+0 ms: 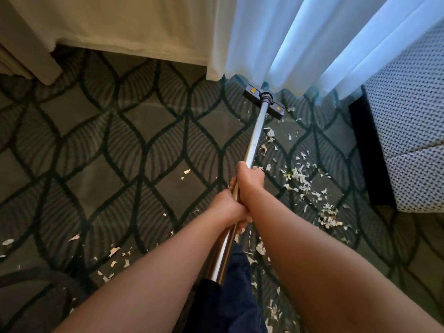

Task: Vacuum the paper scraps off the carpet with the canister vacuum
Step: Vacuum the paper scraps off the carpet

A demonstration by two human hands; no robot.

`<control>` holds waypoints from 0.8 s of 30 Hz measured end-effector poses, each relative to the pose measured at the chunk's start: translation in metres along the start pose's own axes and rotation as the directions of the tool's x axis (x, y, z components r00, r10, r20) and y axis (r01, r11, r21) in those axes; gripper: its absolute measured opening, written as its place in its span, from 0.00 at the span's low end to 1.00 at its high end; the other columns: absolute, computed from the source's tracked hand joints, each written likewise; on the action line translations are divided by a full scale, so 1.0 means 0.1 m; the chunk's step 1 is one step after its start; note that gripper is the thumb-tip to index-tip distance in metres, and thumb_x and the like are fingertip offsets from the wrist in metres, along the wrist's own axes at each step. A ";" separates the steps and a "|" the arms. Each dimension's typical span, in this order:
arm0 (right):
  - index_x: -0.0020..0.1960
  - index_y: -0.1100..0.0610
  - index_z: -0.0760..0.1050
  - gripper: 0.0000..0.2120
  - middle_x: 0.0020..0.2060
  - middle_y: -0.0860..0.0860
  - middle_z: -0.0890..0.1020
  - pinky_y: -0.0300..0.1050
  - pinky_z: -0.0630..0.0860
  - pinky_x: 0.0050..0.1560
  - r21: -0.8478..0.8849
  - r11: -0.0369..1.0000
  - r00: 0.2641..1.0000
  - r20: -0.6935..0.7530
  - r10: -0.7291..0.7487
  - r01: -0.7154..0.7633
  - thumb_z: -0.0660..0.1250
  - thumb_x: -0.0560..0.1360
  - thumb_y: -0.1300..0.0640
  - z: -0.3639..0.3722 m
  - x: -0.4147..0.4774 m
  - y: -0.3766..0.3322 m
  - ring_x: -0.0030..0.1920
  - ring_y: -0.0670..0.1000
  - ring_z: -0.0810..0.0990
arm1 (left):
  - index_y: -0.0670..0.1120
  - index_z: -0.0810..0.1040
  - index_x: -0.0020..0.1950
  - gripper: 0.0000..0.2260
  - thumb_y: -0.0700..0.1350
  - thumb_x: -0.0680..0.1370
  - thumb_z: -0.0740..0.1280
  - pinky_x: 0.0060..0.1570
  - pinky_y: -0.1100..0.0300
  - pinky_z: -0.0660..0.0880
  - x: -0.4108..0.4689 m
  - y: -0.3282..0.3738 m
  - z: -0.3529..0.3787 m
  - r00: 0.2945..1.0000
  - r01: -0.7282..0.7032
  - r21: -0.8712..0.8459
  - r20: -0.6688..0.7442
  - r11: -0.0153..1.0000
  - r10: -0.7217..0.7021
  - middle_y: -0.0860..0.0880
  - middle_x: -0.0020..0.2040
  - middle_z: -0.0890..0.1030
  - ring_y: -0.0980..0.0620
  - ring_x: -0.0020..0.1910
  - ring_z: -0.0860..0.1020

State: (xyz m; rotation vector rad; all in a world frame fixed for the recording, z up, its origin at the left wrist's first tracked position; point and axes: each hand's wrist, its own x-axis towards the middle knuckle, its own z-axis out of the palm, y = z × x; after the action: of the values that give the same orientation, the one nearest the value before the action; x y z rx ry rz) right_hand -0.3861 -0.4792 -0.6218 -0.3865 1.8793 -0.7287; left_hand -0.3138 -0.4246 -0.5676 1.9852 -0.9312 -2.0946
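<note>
Nearest the camera, a dark blue trouser leg (236, 296) was seen btwn the forearms, w/ the lower end of the metal wand (254, 140) running up across it. Paper scraps (298, 176) were scattered over the patterned carpet (96, 145) on both sides of the leg: a loose band at lower left & more by the right forearm. The wand was gripped by both hands. The left hand (227, 209) was wrapped round it lower down, fingers curled about the tube, & the right hand (249, 180) was closed round it just above, the two set close together. Beyond the hands the wand ran up & slightly right, w/ a joint visible partway along. The thickest scraps were found right of the wand, in two clumps btwn the tube & the armchair (408, 140) (grey-white woven fabric, dark base). A few single bits lay left of the wand. At the far end the dark floor head (274, 109), marked w/ two yellow spots, was set on the carpet, its far edge right at the hem of the sheer white curtain (312, 44). Some scraps lay just beside its right end. A cream drape (120, 25) was hung left of the curtain.
</note>
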 end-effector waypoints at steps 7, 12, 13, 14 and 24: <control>0.52 0.61 0.73 0.07 0.28 0.54 0.74 0.40 0.70 0.23 -0.062 0.998 1.000 -0.003 0.014 -0.015 0.62 0.77 0.58 -0.23 1.10 -0.76 0.23 0.51 0.71 | 0.46 0.73 0.53 0.09 0.37 0.76 0.68 0.37 0.55 0.77 0.69 0.90 0.35 0.999 0.029 -0.092 -0.013 0.995 -0.030 0.43 0.40 0.79 0.47 0.33 0.77; 0.52 0.61 0.72 0.07 0.28 0.54 0.74 0.42 0.71 0.25 -0.066 0.997 0.999 0.015 0.035 -0.034 0.61 0.77 0.59 -0.19 1.63 -1.01 0.23 0.51 0.72 | 0.47 0.74 0.52 0.06 0.40 0.77 0.67 0.34 0.56 0.76 1.18 1.28 0.44 0.995 0.039 -0.128 -0.089 0.991 -0.051 0.44 0.40 0.79 0.48 0.33 0.77; 0.52 0.61 0.72 0.06 0.29 0.55 0.74 0.42 0.71 0.25 -0.071 0.997 0.999 0.019 0.038 -0.037 0.61 0.77 0.59 -0.17 1.71 -1.05 0.24 0.51 0.72 | 0.47 0.74 0.52 0.05 0.40 0.77 0.67 0.34 0.57 0.76 1.26 1.33 0.44 0.994 0.041 -0.134 -0.093 0.990 -0.054 0.44 0.40 0.79 0.48 0.32 0.77; 0.52 0.61 0.72 0.06 0.29 0.55 0.74 0.42 0.71 0.25 -0.079 0.996 0.999 0.024 0.043 -0.041 0.61 0.77 0.59 -0.15 1.82 -1.09 0.24 0.51 0.72 | 0.46 0.75 0.53 0.05 0.41 0.77 0.66 0.33 0.57 0.75 1.35 1.39 0.44 0.994 0.043 -0.135 -0.098 0.990 -0.057 0.44 0.39 0.79 0.48 0.31 0.76; 0.56 0.59 0.69 0.07 0.31 0.56 0.73 0.42 0.72 0.25 -0.128 0.988 0.989 0.108 0.104 -0.089 0.60 0.80 0.59 0.03 2.58 -1.35 0.26 0.51 0.72 | 0.45 0.75 0.54 0.07 0.40 0.77 0.68 0.29 0.59 0.73 2.05 1.77 0.40 0.988 0.080 -0.155 -0.117 0.985 -0.099 0.45 0.39 0.78 0.50 0.29 0.76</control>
State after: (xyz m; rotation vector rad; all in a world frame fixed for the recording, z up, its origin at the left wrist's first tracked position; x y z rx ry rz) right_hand -0.4979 -0.7293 -0.7198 -0.4038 1.8263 -0.5164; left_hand -0.4374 -0.6510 -0.6596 2.0871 -0.6542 -1.9915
